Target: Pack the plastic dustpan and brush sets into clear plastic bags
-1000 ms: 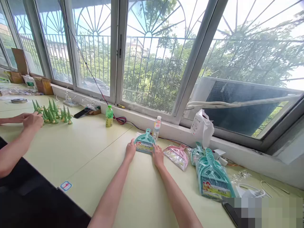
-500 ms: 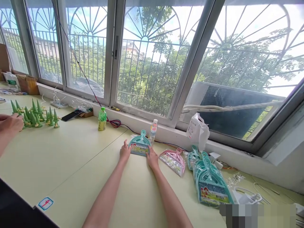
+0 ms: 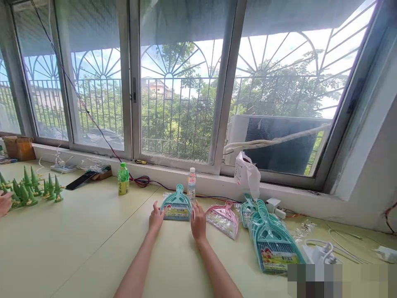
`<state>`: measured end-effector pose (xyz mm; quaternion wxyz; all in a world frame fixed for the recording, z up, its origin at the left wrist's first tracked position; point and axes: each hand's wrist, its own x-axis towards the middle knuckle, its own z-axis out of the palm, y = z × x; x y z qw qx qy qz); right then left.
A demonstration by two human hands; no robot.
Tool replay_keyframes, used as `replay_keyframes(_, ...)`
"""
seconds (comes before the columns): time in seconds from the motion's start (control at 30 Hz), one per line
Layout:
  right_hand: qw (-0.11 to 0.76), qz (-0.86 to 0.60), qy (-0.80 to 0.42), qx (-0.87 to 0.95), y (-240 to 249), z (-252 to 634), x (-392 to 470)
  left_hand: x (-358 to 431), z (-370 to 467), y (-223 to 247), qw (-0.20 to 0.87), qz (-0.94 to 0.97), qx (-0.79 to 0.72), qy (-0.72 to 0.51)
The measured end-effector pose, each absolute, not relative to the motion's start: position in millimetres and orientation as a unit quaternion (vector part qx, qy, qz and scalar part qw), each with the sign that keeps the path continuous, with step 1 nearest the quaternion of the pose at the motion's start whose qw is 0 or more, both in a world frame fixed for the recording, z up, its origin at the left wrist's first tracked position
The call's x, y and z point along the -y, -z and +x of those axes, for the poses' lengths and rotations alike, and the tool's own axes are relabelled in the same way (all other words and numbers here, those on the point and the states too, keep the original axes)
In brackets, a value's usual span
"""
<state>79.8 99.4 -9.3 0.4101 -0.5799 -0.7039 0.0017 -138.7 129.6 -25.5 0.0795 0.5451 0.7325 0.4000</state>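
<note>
A teal dustpan-and-brush set in clear wrap lies on the pale table in front of me, its handle pointing toward the window. My left hand is at its left edge, fingers apart. On the other side my right hand is beside the right edge, fingers raised and slightly spread, with nothing held. To the right lies a pink set in clear wrap. Farther right is a pile of teal sets, with a smaller teal one behind it.
A clear bottle stands behind the teal set, a green bottle farther left. Green cone-shaped items and another person's hand are at far left. A white bag, cables and a phone-like black slab lie near the windowsill.
The view has tilted up and shifted right. My right hand has loosened from the teal set's right edge; my left hand remains at the left edge.
</note>
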Motion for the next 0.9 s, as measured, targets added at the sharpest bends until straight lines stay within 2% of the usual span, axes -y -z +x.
replay_keyframes(0.07, 0.421, -0.649, 0.038, 0.633, 11.5, 92.2, -90.6, -129.1, -138.5, 22.5, 0.081, 0.546, -0.733, -0.398)
replay_keyframes(0.17, 0.326, -0.73, -0.01, 0.6, 18.2, 118.8, -75.1, -126.0, -135.7, 17.5, 0.063, 0.55, -0.727, -0.407)
replay_keyframes(0.27, 0.256, -0.698, -0.047, 0.667, 22.4, 147.3, -45.8, -112.6, -126.7, 11.8, -0.042, 0.546, -0.698, -0.461)
replay_keyframes(0.4, 0.23, -0.65, -0.051, 0.723, 20.7, 170.6, 18.3, -75.5, -102.3, 4.5, -0.125, 0.607, -0.606, -0.499)
replay_keyframes(0.6, 0.237, -0.608, -0.052, 0.756, 6.4, 175.2, 86.9, -18.6, -63.1, 4.2, -0.096, 0.694, -0.57, -0.43)
replay_keyframes(0.73, 0.299, -0.641, 0.015, 0.707, 1.7, 184.6, 78.4, 2.0, -51.3, 6.4, -0.073, 0.703, -0.583, -0.401)
replay_keyframes(0.9, 0.221, -0.667, -0.045, 0.71, 12.1, 202.7, 63.4, 2.6, -50.7, 10.0, -0.042, 0.745, -0.563, -0.357)
